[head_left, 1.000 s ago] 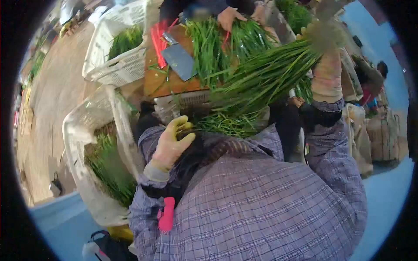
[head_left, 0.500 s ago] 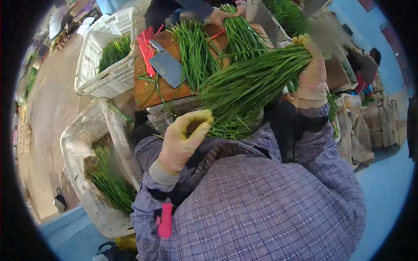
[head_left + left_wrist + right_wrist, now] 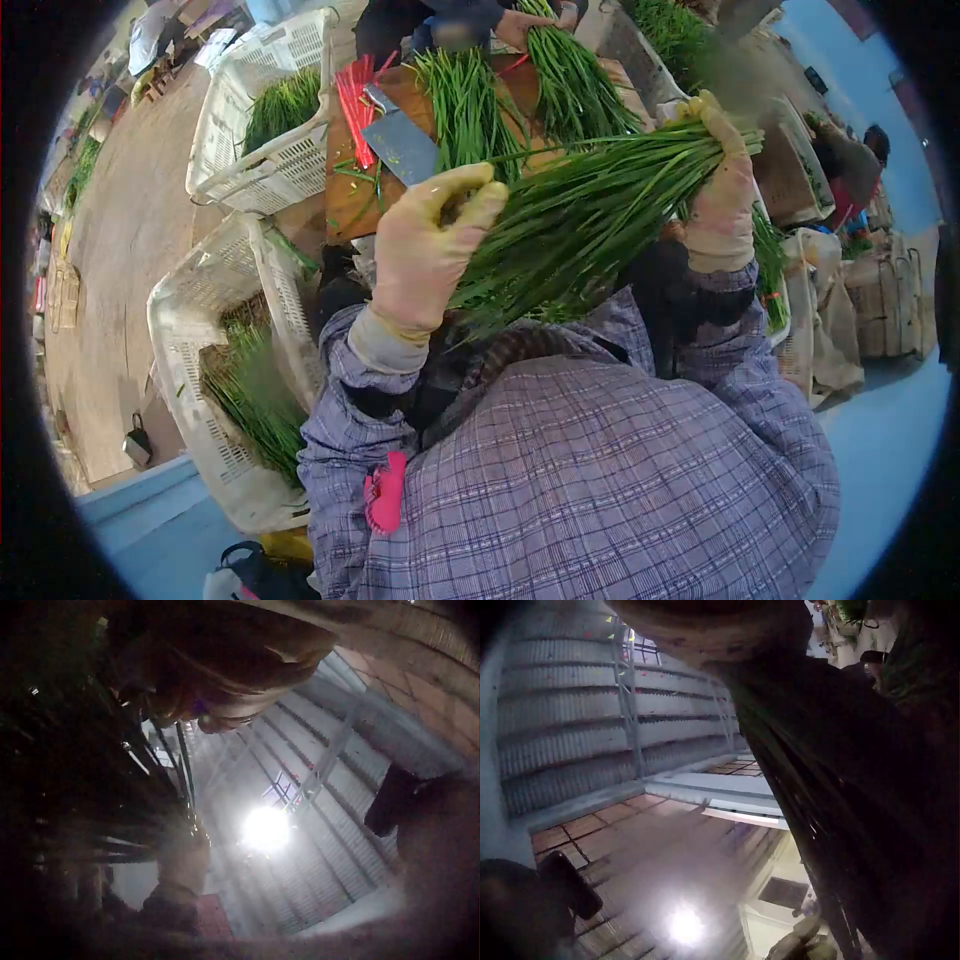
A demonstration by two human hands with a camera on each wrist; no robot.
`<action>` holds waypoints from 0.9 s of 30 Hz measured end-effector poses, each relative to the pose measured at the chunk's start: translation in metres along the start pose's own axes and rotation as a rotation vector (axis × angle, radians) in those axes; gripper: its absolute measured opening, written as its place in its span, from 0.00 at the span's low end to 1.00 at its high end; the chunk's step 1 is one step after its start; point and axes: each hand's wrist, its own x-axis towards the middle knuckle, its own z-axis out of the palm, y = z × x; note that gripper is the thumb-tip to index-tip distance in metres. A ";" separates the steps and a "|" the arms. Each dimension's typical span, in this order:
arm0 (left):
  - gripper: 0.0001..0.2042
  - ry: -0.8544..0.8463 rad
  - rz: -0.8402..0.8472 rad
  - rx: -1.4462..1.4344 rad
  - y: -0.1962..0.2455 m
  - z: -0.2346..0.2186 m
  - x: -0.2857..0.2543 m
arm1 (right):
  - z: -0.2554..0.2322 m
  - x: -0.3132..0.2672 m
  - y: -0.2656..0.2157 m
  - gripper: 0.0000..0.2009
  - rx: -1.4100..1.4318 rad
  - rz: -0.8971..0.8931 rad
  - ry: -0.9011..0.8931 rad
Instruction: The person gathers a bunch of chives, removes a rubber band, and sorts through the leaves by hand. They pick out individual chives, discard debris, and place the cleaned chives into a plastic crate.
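In the head view, the gloved right hand (image 3: pixel 722 190) grips a large bunch of long green leaves (image 3: pixel 580 215) near one end, raised above the lap. The leaves fan toward the left and droop. The gloved left hand (image 3: pixel 425 245) is at their far side, thumb and forefinger curled close together, pinching a few thin blades at the tips. Dark leaves (image 3: pixel 82 787) fill the left side of the left wrist view, below the left fingers (image 3: pixel 225 705). In the right wrist view, the bunch (image 3: pixel 832 780) hangs from the right hand (image 3: pixel 720 630).
Ahead, a wooden board (image 3: pixel 350 205) carries a cleaver (image 3: pixel 402 146), red strips (image 3: pixel 355 105) and leaf bundles (image 3: pixel 465 110). Another person's hand (image 3: pixel 520 28) holds a bundle there. White crates (image 3: pixel 262 165) with greens stand left; further crates (image 3: pixel 800 170) and sacks (image 3: pixel 830 320) stand right.
The left hand has risen and moved right to the leaf tips, its thumb and forefinger closing together. The right hand has come lower and slightly inward, still gripping the bunch.
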 end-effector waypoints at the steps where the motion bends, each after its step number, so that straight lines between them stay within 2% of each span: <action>1: 0.13 -0.088 0.033 0.086 0.001 0.001 0.004 | 0.000 0.000 0.001 0.13 -0.013 0.013 -0.029; 2: 0.14 -0.168 -0.035 -0.149 -0.008 0.007 0.006 | 0.001 0.000 0.003 0.13 -0.014 0.014 -0.028; 5: 0.11 -0.186 -0.022 -0.206 -0.015 0.022 0.014 | 0.008 -0.005 0.009 0.13 -0.030 -0.017 -0.046; 9: 0.09 -0.139 0.102 -0.118 -0.021 0.026 0.017 | 0.015 -0.009 0.012 0.14 0.005 -0.016 -0.045; 11: 0.07 -0.015 0.150 -0.064 -0.021 0.024 0.017 | 0.011 -0.007 0.016 0.15 0.045 0.036 -0.096; 12: 0.07 -0.015 0.150 -0.063 -0.020 0.022 0.015 | 0.009 -0.006 0.017 0.15 0.045 0.037 -0.095; 15: 0.07 0.074 0.066 -0.198 -0.016 0.004 0.008 | 0.005 -0.004 0.018 0.16 0.048 0.031 -0.082; 17: 0.09 0.005 -0.153 -0.218 -0.024 -0.017 0.005 | 0.002 -0.005 0.015 0.16 0.036 0.013 -0.139; 19: 0.11 -0.016 -0.199 -0.175 -0.043 -0.030 0.001 | -0.001 -0.002 0.014 0.17 0.086 0.019 -0.172; 21: 0.12 0.080 -0.260 -0.183 -0.052 -0.033 -0.004 | -0.001 -0.003 0.013 0.17 0.067 0.010 -0.157; 22: 0.11 0.099 -0.203 -0.310 -0.052 -0.031 -0.005 | -0.002 -0.001 0.014 0.16 0.050 -0.001 -0.169; 23: 0.11 0.106 -0.208 -0.309 -0.050 -0.028 -0.006 | -0.002 -0.002 0.015 0.16 0.050 0.007 -0.171; 25: 0.11 0.060 -0.067 -0.316 -0.039 -0.021 -0.006 | 0.001 -0.005 0.016 0.16 0.057 0.043 -0.150; 26: 0.10 0.013 0.028 -0.217 -0.034 -0.017 -0.005 | 0.003 -0.005 0.017 0.16 0.058 0.046 -0.154; 27: 0.10 0.016 0.029 -0.218 -0.037 -0.016 -0.001 | 0.004 -0.006 0.018 0.16 0.072 0.066 -0.160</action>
